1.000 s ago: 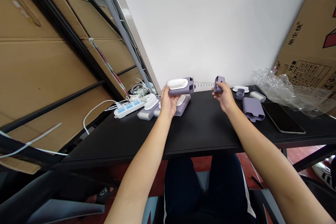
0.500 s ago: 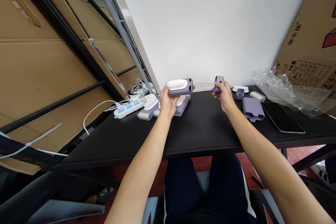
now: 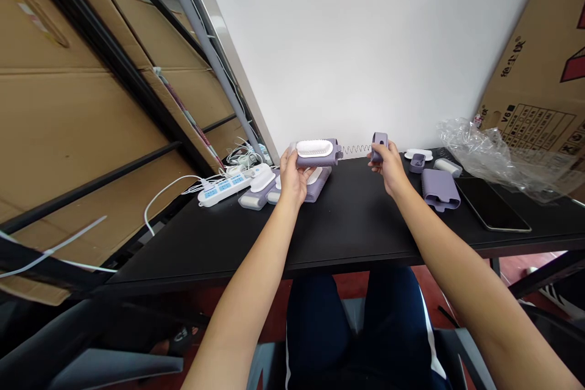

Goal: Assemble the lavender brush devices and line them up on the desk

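My left hand (image 3: 294,178) grips a purple plastic housing (image 3: 320,161) with a white oval pad (image 3: 314,148) on its side, held above the table. From its right end a thin wire spring (image 3: 357,149) stretches across to a small purple end cap (image 3: 379,147). That cap is pinched between the thumb and fingers of my right hand (image 3: 389,164). Under and behind my left hand lie more purple and white units (image 3: 258,191). Right of my right hand are a purple housing shell (image 3: 439,189), a small purple cap (image 3: 417,163) and a white oval part (image 3: 423,154).
A white power strip (image 3: 223,187) with tangled cables lies on the left of the black table (image 3: 356,231). At right are a dark tablet (image 3: 493,204), a translucent cylindrical piece (image 3: 448,167) and clear plastic wrap (image 3: 498,158). Cardboard boxes (image 3: 539,85) stand at both sides.
The housing in my left hand has shifted slightly right and rolled so its white pad faces me more. The cap in my right hand has come slightly left, and the stretched spring looks shorter.
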Motion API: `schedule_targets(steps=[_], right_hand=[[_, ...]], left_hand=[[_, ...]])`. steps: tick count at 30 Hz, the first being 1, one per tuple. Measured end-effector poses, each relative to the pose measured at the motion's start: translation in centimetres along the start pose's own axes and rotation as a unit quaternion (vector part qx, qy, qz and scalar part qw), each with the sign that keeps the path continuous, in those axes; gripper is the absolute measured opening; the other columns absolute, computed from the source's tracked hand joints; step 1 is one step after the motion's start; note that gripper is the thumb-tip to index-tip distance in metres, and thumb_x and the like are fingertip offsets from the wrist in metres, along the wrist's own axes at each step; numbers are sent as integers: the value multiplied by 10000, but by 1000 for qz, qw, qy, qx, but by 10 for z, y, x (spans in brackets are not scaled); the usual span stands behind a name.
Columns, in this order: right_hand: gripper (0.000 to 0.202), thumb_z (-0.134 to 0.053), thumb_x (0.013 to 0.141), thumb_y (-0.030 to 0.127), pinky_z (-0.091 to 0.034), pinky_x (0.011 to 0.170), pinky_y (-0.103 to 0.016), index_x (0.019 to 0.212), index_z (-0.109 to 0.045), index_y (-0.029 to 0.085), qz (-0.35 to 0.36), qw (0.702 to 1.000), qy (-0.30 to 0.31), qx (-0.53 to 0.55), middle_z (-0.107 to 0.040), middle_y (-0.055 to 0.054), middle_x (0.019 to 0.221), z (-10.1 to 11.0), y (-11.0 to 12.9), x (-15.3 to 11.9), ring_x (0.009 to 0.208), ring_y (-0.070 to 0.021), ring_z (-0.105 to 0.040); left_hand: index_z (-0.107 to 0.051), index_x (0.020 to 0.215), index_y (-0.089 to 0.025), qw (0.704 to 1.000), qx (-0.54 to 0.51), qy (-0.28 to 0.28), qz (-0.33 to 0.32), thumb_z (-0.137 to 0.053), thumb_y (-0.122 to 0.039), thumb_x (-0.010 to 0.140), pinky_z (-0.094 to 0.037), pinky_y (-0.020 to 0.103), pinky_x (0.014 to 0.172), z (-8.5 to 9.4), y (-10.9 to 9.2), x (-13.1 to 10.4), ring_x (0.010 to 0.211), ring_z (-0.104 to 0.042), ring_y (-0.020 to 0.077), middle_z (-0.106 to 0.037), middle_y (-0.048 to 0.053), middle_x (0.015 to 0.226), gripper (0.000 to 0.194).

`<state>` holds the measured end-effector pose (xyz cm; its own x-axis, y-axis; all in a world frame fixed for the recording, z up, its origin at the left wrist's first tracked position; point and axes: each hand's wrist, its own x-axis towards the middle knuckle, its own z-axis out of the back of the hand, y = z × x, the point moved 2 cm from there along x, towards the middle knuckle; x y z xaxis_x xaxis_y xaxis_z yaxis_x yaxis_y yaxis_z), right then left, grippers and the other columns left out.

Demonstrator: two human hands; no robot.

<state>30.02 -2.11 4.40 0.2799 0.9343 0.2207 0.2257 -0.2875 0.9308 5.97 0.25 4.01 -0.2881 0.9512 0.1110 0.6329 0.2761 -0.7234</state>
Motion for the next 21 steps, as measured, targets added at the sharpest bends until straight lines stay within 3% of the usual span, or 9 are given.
schedule_targets(steps=[12,21], right_hand=[[341,-696,850,457,-450,509,-214,1115,-606,261,-24,997,60,-36,-713,11,813,-7,-7,-3,599,-119,-632],[352,-690,892,513,-441,458,-209,1129,-599,269,-38,997,69,-23,-712,9,777,-12,-15,-2,543,-127,-646]], left_hand=[[-602,1282,-354,999,19,38,19,-695,-244,890,-609,323,876,-3,10,-5,964,-717,145,-726,3,1165,418],[-544,1412,-367,998,27,46,45,-695,-241,881,-617,305,830,-10,16,-14,983,-716,163,-723,23,1191,567]])
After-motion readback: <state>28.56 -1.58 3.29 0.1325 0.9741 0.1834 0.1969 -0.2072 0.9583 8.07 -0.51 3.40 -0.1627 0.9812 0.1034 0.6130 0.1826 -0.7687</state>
